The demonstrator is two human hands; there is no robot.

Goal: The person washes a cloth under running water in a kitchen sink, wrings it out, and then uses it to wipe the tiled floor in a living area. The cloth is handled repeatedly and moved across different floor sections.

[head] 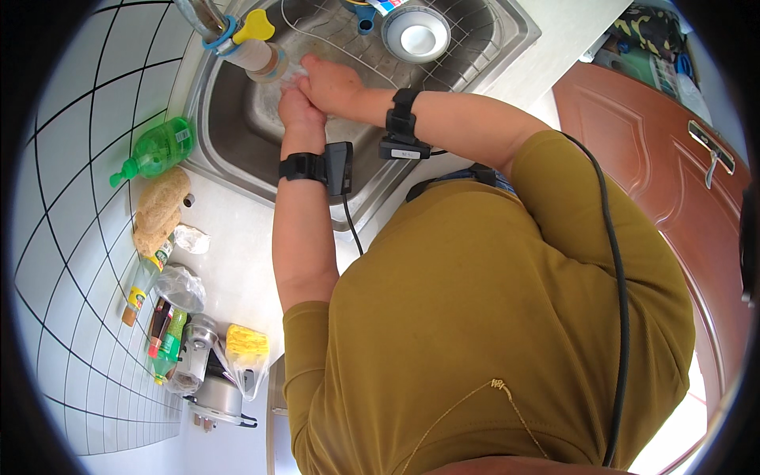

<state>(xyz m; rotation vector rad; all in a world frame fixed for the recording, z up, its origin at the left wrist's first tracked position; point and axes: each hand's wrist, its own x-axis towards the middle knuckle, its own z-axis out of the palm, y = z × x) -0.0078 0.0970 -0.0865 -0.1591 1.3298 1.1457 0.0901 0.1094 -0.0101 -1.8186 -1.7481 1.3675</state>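
Both hands are together over the stainless steel sink point(237, 124), just beneath the end of the faucet point(252, 56). My left hand point(301, 110) is partly covered by my right hand point(329, 83), and the two touch. Something whitish and clear, perhaps running water, shows between the faucet end and the fingers; whether either hand holds anything cannot be told. A yellow tap handle point(255, 27) sticks out beside the faucet. A white-and-grey bowl point(416, 34) rests on a wire rack point(469, 41) in the sink, to the right of my hands.
Along the tiled wall at left stand a green plastic bottle point(163, 145), a tan loofah-like item point(159, 208), a glass bottle point(145, 276), a plastic bag point(181, 288) and a pressure cooker point(217, 398). A yellow item in a bag point(246, 341) is near the counter edge. A brown door point(641, 148) is at right.
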